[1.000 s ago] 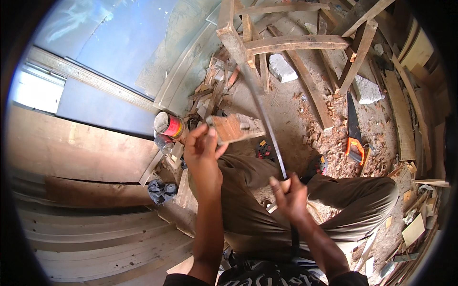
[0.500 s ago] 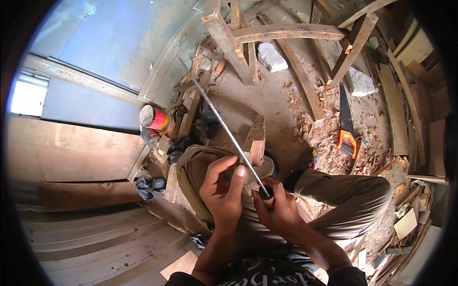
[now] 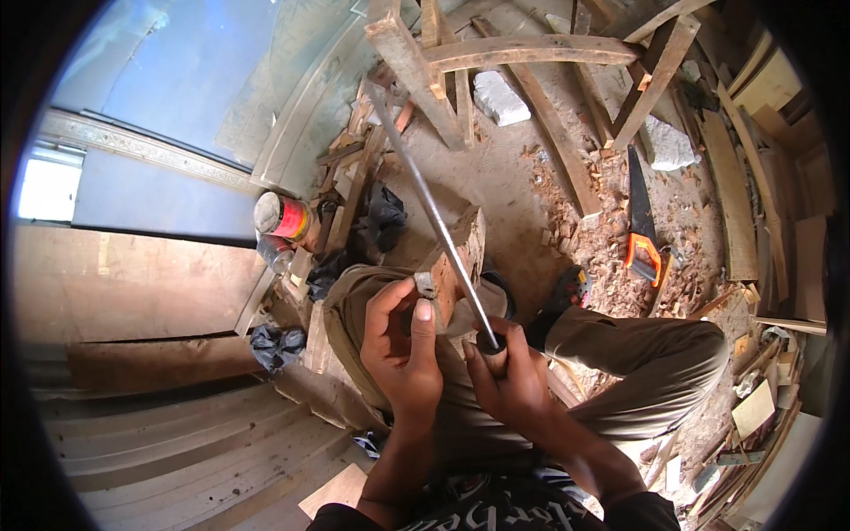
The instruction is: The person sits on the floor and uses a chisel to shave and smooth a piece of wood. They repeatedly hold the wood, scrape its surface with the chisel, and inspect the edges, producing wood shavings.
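Note:
My right hand [image 3: 511,376] is closed around the wooden handle [image 3: 492,357] of a long, narrow steel tool [image 3: 434,217]. Its shaft slants up and left away from me and looks flat toward the far end; I cannot tell its exact kind. My left hand [image 3: 405,354] is closed, with thumb and forefinger pinching a small grey stone-like piece [image 3: 426,285] just left of the shaft, apart from it. Behind the shaft, a rough wooden block [image 3: 474,239] stands tilted between my legs, partly hidden.
A handsaw [image 3: 644,239] with an orange handle lies on wood chips at right. Beyond are a wooden frame [image 3: 536,53] and white chunks [image 3: 501,97]. At left are a red-labelled can [image 3: 283,217], black plastic [image 3: 276,347] and a corrugated sheet [image 3: 177,442]. Scrap wood [image 3: 770,398] lies at right.
My left hand has moved a little left and down with the grey piece, away from the shaft. The tool has turned, showing a broader face, and its far end has swung right.

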`<state>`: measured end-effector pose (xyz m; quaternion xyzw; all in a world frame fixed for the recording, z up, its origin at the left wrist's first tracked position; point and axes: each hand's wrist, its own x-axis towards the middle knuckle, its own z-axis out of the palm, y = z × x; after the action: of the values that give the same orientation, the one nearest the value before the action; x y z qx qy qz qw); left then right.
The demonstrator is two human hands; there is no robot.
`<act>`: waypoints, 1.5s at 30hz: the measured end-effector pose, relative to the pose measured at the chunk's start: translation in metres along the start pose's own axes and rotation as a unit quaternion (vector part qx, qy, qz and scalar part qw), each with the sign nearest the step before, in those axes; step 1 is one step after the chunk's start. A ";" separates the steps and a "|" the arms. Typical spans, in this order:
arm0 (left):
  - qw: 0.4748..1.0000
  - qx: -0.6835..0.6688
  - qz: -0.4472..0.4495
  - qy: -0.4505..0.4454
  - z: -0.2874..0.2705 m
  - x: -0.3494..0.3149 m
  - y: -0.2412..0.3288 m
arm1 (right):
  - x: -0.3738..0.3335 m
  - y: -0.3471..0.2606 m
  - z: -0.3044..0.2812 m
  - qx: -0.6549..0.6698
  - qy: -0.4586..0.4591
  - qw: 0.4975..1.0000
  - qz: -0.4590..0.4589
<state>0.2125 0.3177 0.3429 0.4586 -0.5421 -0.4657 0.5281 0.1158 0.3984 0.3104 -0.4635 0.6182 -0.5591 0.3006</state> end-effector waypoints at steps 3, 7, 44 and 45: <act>0.999 -0.027 -0.017 -0.003 -0.002 -0.001 -0.001 | 0.000 -0.002 -0.001 -0.013 -0.050 0.998 0.031; 0.998 -0.034 -0.047 0.009 -0.010 -0.001 0.001 | 0.008 -0.011 0.000 -0.010 -0.018 0.999 -0.045; 0.995 -0.062 -0.061 0.042 -0.008 -0.005 -0.009 | 0.007 -0.002 -0.017 -0.143 -0.106 0.984 -0.012; 0.994 -0.064 -0.076 0.052 -0.005 -0.002 -0.004 | 0.012 -0.008 -0.022 -0.112 -0.114 0.987 0.012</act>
<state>0.2176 0.3193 0.3382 0.4872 -0.4469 -0.5137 0.5469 0.0937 0.3970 0.3245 -0.5475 0.6441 -0.4266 0.3216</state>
